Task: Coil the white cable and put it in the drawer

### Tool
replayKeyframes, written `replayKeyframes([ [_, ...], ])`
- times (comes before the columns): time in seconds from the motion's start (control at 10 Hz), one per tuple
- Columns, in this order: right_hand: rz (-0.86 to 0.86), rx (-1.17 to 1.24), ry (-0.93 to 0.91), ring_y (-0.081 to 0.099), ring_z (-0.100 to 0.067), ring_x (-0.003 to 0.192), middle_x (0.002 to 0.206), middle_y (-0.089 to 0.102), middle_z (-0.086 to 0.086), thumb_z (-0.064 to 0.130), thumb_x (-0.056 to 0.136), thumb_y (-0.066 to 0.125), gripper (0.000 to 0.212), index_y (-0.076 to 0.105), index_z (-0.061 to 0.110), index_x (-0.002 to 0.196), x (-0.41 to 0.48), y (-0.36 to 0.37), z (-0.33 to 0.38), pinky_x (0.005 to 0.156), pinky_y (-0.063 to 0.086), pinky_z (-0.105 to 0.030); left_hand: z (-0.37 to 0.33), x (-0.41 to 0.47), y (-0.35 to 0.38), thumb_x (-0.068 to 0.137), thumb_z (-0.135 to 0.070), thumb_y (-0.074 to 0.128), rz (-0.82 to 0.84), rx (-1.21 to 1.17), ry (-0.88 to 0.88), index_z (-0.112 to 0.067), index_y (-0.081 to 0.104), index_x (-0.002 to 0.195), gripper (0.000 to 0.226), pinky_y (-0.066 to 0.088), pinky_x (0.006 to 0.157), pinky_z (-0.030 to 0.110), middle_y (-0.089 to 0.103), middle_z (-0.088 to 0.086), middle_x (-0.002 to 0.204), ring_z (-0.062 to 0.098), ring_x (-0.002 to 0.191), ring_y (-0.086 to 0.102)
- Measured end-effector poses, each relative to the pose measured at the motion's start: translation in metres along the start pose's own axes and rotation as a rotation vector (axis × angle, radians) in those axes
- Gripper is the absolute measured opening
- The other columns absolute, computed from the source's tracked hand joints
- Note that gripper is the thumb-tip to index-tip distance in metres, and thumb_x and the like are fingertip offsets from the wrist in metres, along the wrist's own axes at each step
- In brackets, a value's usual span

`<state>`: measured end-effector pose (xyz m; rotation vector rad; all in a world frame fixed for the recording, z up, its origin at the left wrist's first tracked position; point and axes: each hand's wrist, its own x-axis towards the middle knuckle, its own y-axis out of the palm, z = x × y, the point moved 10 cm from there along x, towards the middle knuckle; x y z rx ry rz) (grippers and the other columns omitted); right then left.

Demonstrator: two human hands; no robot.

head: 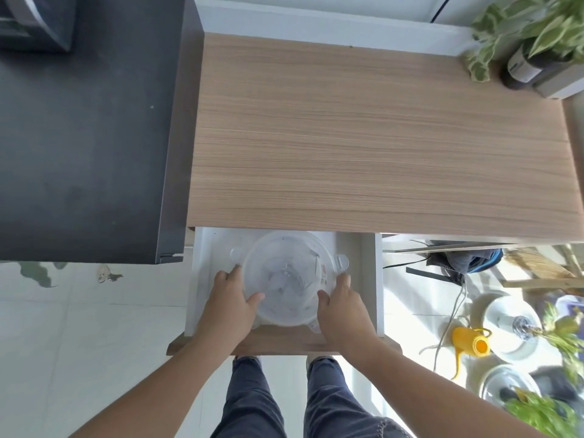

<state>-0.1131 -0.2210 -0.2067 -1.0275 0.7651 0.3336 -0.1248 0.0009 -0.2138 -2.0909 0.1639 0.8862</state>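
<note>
A white drawer (363, 267) stands pulled out from under the wooden tabletop (363, 147). Inside it sits a round clear plastic container (287, 276) with a lid and side clips; pale contents show blurred through the lid, and I cannot tell whether they are the white cable. My left hand (230, 298) grips the container's left side, thumb on the lid. My right hand (341, 305) grips its right side the same way. No loose white cable shows anywhere on the tabletop.
A dark cabinet (82, 137) stands at the left. A potted plant (524, 42) sits at the tabletop's back right corner. On the floor at the right are a yellow watering can (471, 343), a grey cord (448, 320), plates and more plants.
</note>
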Motion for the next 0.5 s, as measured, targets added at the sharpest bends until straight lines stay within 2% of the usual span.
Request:
replayKeyframes([
  [0.1,-0.038,0.038,0.022,0.046,-0.008,0.051,0.065,0.046,0.006,0.021,0.104,0.047,0.03,0.04,0.007,0.13,0.004,-0.001,-0.003,0.041,0.03,-0.02,0.005,0.004,0.002,0.095,-0.031,0.067,-0.011,-0.042,-0.009,-0.015,0.044,0.147,0.058,0.054,0.091,0.035,0.049,0.006,0.12,0.025,0.101,0.063],
  [0.2,-0.041,-0.012,0.018,0.044,-0.01,0.052,0.065,0.045,0.005,0.022,0.104,0.05,0.026,0.046,0.007,0.124,0.008,-0.005,-0.003,0.043,0.031,-0.023,0.012,0.009,0.001,0.096,-0.025,0.066,-0.037,-0.056,-0.033,-0.011,0.059,0.12,0.028,0.052,0.081,0.033,0.055,0.008,0.111,0.027,0.096,0.064],
  [0.3,-0.031,-0.033,0.003,0.051,-0.02,0.06,0.078,0.061,-0.005,0.025,0.102,0.055,0.025,0.052,0.005,0.118,0.011,-0.009,-0.004,0.052,0.039,-0.027,0.018,0.011,-0.007,0.098,-0.025,0.06,-0.113,-0.139,-0.048,-0.008,0.067,0.099,0.018,0.052,0.073,0.035,0.067,0.006,0.098,0.025,0.088,0.066],
  [0.4,-0.007,-0.06,-0.002,0.053,-0.025,0.073,0.102,0.07,-0.016,0.025,0.101,0.056,0.026,0.055,0.004,0.117,0.01,-0.004,-0.003,0.063,0.042,-0.028,0.028,0.01,-0.006,0.099,-0.026,0.059,-0.116,-0.261,-0.108,-0.009,0.072,0.09,0.023,0.059,0.076,0.039,0.074,0.004,0.083,0.027,0.082,0.072],
  [0.5,-0.014,-0.1,0.017,0.065,-0.032,0.088,0.107,0.07,-0.015,0.031,0.1,0.058,0.034,0.056,0.003,0.119,0.009,-0.012,-0.002,0.066,0.043,-0.028,0.031,0.01,-0.002,0.099,-0.03,0.061,-0.076,-0.295,-0.164,-0.006,0.069,0.116,0.031,0.057,0.082,0.037,0.073,0.002,0.099,0.024,0.088,0.069],
])
